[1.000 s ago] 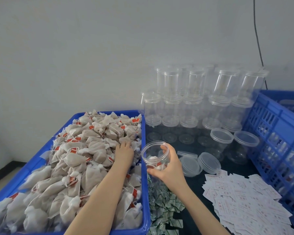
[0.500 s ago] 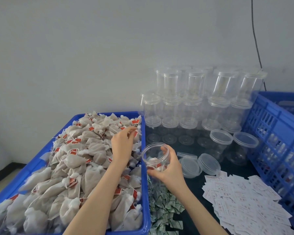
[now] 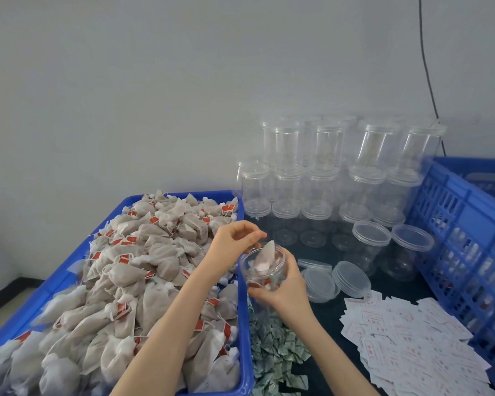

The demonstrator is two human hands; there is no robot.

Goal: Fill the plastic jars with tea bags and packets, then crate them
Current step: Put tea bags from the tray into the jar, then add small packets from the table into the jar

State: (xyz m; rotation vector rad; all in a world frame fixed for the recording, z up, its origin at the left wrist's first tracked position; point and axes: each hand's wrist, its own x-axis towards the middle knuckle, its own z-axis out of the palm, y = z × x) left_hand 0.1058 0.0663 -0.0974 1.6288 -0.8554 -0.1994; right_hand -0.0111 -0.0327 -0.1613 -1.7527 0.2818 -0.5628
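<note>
I observe the open jar (image 3: 265, 268) near frame centre, upright, with a few tea bags already at its bottom. The right hand (image 3: 287, 290) grips it from the 4 o'clock side, fingers curled round the wall and thumb across the near face. One tea bag (image 3: 266, 252) stands tilted in the jar mouth, half in. The left hand (image 3: 235, 238) sits at the jar's 11 o'clock, just above the rim, its fingers bent together over the bag's top; whether they pinch the bag or its string I cannot tell, as the fingertips are blurred.

At 9 o'clock of the jar, touching distance, is the blue tray (image 3: 245, 324) heaped with tea bags. At 6 o'clock lies a pile of green packets (image 3: 272, 347). At 3 o'clock lie loose lids (image 3: 350, 278). At 4 o'clock are white packets (image 3: 406, 338). Stacked empty jars (image 3: 323, 178) stand at 1 o'clock, and the blue crate (image 3: 466, 224) at 2 o'clock.
</note>
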